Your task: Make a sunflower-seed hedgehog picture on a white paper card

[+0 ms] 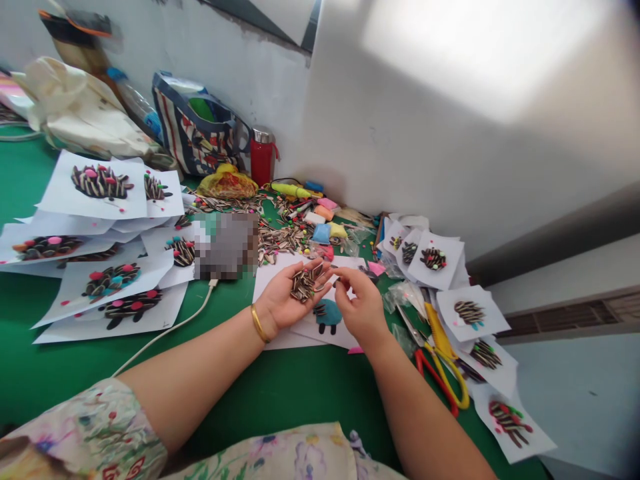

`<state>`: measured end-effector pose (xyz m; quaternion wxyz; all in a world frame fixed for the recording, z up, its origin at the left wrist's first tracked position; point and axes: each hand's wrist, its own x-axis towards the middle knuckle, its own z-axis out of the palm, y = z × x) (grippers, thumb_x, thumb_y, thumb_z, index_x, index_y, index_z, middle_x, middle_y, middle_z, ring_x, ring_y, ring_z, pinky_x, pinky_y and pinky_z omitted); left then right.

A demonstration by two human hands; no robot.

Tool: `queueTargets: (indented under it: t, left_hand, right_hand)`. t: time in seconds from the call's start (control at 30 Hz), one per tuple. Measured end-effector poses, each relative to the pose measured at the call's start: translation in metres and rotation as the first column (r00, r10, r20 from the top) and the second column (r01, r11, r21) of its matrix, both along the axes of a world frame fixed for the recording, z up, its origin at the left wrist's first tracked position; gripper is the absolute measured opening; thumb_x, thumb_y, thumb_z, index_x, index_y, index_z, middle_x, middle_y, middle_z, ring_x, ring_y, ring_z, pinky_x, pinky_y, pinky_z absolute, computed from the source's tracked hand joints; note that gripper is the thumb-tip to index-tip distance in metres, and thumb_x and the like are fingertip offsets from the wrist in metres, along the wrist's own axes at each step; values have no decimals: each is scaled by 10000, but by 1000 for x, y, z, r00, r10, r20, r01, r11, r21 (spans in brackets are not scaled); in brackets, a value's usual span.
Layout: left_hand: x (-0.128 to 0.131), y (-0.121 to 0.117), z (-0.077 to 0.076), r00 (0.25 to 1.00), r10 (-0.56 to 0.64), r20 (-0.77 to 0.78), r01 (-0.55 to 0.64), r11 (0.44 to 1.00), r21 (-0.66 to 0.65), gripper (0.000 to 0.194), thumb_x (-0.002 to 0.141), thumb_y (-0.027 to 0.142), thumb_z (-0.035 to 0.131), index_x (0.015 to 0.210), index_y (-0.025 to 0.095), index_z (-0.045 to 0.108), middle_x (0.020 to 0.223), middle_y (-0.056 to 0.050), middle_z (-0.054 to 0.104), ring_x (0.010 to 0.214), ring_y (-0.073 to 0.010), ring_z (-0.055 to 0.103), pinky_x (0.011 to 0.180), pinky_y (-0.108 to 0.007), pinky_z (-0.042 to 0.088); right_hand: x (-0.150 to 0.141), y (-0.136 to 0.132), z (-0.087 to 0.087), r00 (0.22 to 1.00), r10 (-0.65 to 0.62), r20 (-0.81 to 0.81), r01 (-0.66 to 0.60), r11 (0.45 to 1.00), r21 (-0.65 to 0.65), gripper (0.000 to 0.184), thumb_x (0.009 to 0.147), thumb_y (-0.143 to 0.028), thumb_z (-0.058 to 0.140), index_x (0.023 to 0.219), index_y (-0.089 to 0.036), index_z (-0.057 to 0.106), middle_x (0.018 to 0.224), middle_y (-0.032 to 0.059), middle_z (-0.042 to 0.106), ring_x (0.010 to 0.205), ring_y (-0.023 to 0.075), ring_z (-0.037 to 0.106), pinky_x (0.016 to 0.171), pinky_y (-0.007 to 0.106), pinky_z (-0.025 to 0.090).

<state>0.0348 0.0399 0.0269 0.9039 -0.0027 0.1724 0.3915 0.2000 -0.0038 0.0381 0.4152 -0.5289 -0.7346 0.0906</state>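
In the head view, the left hand lies palm up with its fingers stretched out, and a little heap of striped seeds sits loose in it. The seeds are long, thin and pointy, dark with pale lines. A smooth, round gold bracelet goes around that wrist.

The right hand is just beside the left fingertips, with its thumb and finger bent toward each other. I cannot tell if a seed is pinched between them.

Under the hands is a flat white paper. On it is a round blue shape with stubby dark feet and a few seeds on its left part. The right hand covers some of it.

Behind the paper, a messy pile of seeds is spread over the green table. Near it are small, soft-looking blocks in blue, yellow, orange and pink, and a red bottle with a shiny lid.

On both sides lie white sheets with bumpy, spiky seed animals dotted with little colored balls. To the right are scissors with curved red and yellow handles.
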Motion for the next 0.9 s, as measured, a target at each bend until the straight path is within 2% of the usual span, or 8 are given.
queueTargets:
  t: [0.1, 0.23, 0.3, 0.4, 0.57, 0.63, 0.9]
  left_hand:
    - [-2, 3, 0, 999, 36, -8, -36, 999, -8, 299, 927, 208, 435, 1124, 116, 640, 1096, -135, 708, 1117, -240, 644, 953, -390, 514]
    - [-4, 4, 1, 996, 61, -67, -62, 998, -23, 285, 933, 213, 417, 1070, 125, 651, 1063, -128, 719, 1093, -235, 659, 941, -388, 521]
    - [-4, 5, 1, 995, 61, -82, -64, 998, -29, 288, 937, 215, 410, 1069, 128, 651, 1054, -124, 721, 1079, -228, 666, 934, -382, 524]
    - [-3, 5, 1, 995, 61, -83, -64, 997, -33, 292, 939, 214, 407, 1075, 130, 651, 1043, -119, 725, 1068, -219, 671, 935, -375, 521]
    - [-3, 6, 0, 993, 67, -94, -71, 997, -38, 293, 927, 206, 423, 1098, 130, 648, 1035, -126, 726, 1058, -221, 674, 929, -382, 523]
    - [-3, 6, 0, 993, 68, -96, -72, 997, -42, 290, 925, 202, 425, 1094, 130, 649, 1035, -126, 726, 1056, -222, 675, 925, -382, 525]
    - [-3, 6, -1, 994, 66, -87, -70, 997, -45, 292, 922, 204, 427, 1099, 132, 648, 1014, -124, 729, 1043, -221, 678, 917, -387, 527]
  right_hand:
    - [11, 1, -7, 999, 31, -18, -33, 995, -99, 213, 901, -186, 508, 1029, -233, 672, 964, 41, 689, 876, 183, 624, 782, 311, 493]
    - [19, 5, -14, 995, 90, 38, -77, 961, -266, 210, 868, -170, 573, 1018, -252, 695, 977, 25, 713, 899, 184, 644, 814, 315, 494]
    - [20, 6, -15, 990, 124, 71, -98, 949, -299, 166, 869, -180, 587, 954, -248, 712, 944, 24, 711, 896, 182, 641, 828, 315, 489]
    - [19, 8, -15, 980, 161, 120, -117, 944, -308, 128, 873, -196, 600, 890, -226, 722, 913, 39, 696, 891, 181, 633, 841, 308, 484]
    - [18, 7, -17, 963, 167, 213, -82, 931, -356, 219, 877, -145, 556, 1021, -226, 701, 984, 47, 714, 915, 188, 641, 834, 312, 483]
    - [17, 7, -18, 957, 168, 236, -74, 929, -362, 218, 876, -140, 557, 1016, -227, 699, 971, 38, 721, 887, 185, 647, 803, 306, 484]
    - [15, 8, -19, 903, 209, 375, -115, 959, -258, 175, 878, -141, 589, 950, -228, 723, 911, 29, 723, 856, 180, 629, 775, 283, 451]
